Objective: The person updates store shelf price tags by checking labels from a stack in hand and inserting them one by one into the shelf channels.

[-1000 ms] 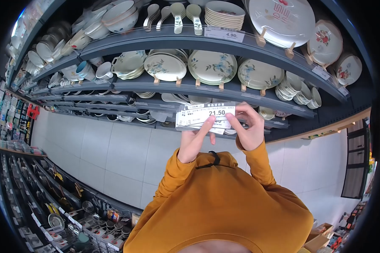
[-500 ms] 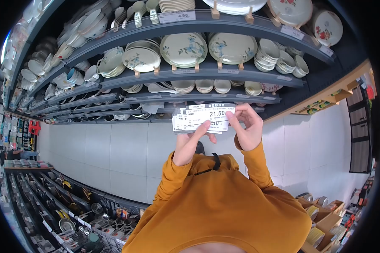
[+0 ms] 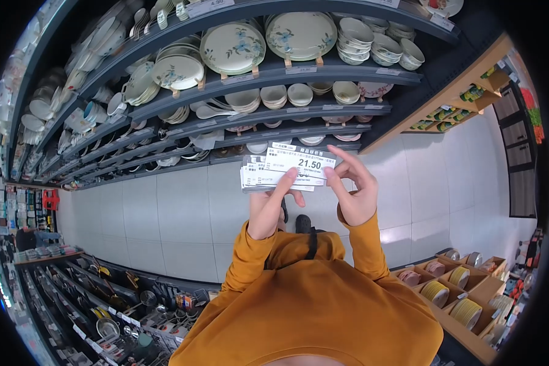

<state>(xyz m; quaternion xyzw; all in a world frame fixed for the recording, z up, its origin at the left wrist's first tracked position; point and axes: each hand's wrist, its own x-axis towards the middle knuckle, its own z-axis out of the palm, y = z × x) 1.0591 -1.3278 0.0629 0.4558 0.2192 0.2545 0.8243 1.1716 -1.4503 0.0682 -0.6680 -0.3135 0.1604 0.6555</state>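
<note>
Shelves (image 3: 348,73) of bowls (image 3: 355,39) span the top; a wooden rack (image 3: 470,343) at lower right holds yellow dishes (image 3: 466,313) in compartments. At centre, the left hand (image 3: 267,210) grips fanned price tags (image 3: 287,160), long axis left to right, print upright; the right hand (image 3: 357,194) thumbs their right end, its grip unclear.

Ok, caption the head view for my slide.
Left hand holds fanned white rectangular price labels, right hand at their edge, before shelved pale flower-patterned dishes.

The one view, fisheye-wide, looks forward and down from the person's head — near above the price labels (image 3: 283,161), with shelves (image 3: 348,74) beyond them and floor (image 3: 183,207) beneath.
</note>
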